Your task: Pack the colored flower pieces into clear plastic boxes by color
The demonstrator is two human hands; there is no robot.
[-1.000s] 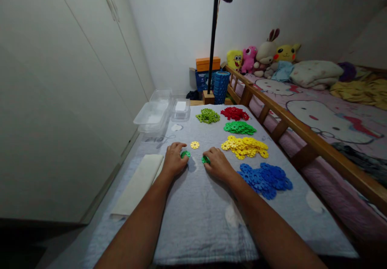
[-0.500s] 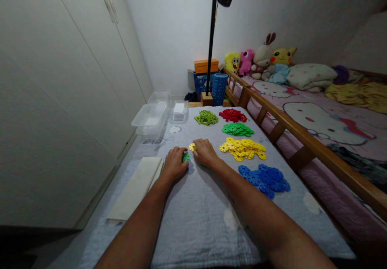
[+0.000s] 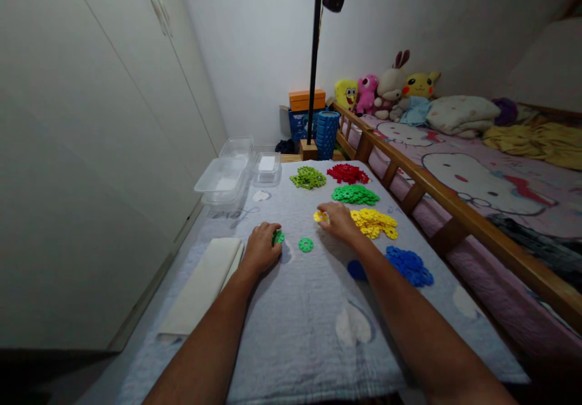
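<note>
Right hand [image 3: 339, 222] is pinching a yellow disc [image 3: 319, 216] at its fingertips, just beside the yellow pile [image 3: 375, 222]. Left hand [image 3: 261, 248] is curling nearly closed on a green disc [image 3: 278, 236], seemingly gripping it. A loose disc [image 3: 305, 245] is lying between them on the cloth [image 3: 295, 308]. Pieces this thin are probably calling for a light, low fingertip pinch.

Left hand [image 3: 262, 248] rests palm-down, curled; right hand [image 3: 339, 220] is stretched farther forward, pinching.
</note>
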